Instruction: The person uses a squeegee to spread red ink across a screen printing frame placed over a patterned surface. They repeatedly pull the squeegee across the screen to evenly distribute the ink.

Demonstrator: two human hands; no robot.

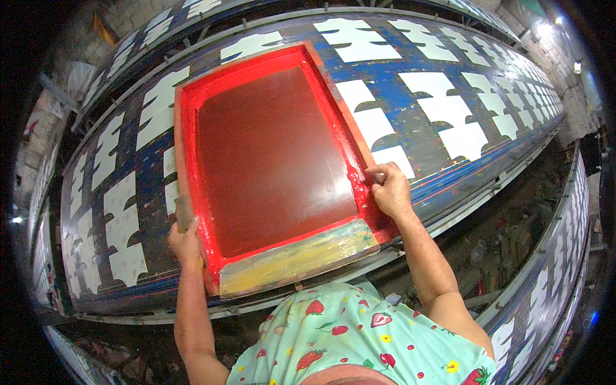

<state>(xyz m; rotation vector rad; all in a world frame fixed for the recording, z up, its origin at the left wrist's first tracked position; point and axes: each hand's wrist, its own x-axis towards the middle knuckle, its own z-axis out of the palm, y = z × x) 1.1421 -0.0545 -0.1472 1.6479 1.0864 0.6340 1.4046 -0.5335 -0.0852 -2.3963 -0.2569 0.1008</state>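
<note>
A wooden-framed printing screen (276, 160) lies on the long table (428, 183), its inner border coated in glossy red ink and its near end crossed by a yellow-grey band. My left hand (185, 240) is closed on a wooden handle (183, 208) at the screen's left side. My right hand (388, 191) grips the right side of the frame with curled fingers. White cut pieces (452, 135) lie in rows around the screen on the dark, blue-stained tabletop; some at the left (125, 256) carry faint pink printed marks.
A parallel table (545, 276) with white pieces runs along the lower right, beyond a dark gap. Another such table (154, 25) is behind at the top. Metal rails edge the tables, and lamps (544, 29) shine at the upper right.
</note>
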